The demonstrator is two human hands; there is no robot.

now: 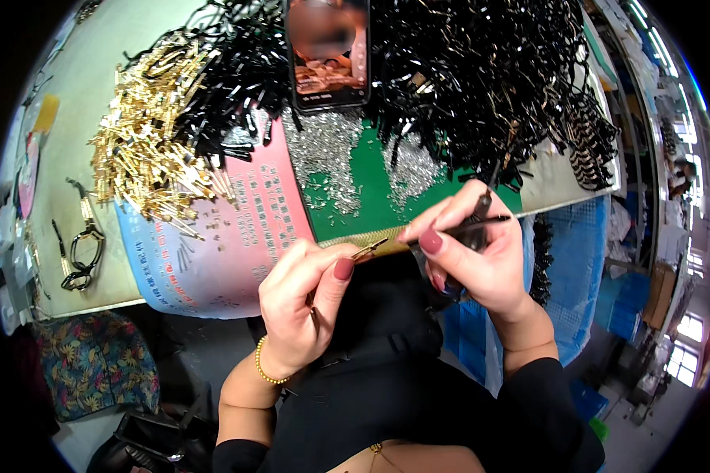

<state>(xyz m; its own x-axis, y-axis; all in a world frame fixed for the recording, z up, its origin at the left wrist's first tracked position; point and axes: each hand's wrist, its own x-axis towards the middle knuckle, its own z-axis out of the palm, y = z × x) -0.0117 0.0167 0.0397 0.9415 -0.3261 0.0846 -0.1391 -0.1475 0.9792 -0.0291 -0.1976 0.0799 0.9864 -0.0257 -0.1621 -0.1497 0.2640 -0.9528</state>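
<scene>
My left hand (300,296) pinches a slim gold metal piece (368,250) between thumb and index finger, close to the table's front edge. Across from it, a short distance to the right, my right hand (481,264) is closed around a dark, slender thing (481,225) that runs through the fingers; its kind is hard to make out. Its thumb and index finger point toward the gold piece. Just beyond both hands lie small silver metal bits (323,162) on a green mat (367,169).
A heap of gold metal pieces (154,134) lies at the left, beside piles of glossy black straps (481,71). A phone (329,55) stands at the back middle. One black-and-gold strap (85,244) lies far left. At the right hangs a blue mesh crate (568,276).
</scene>
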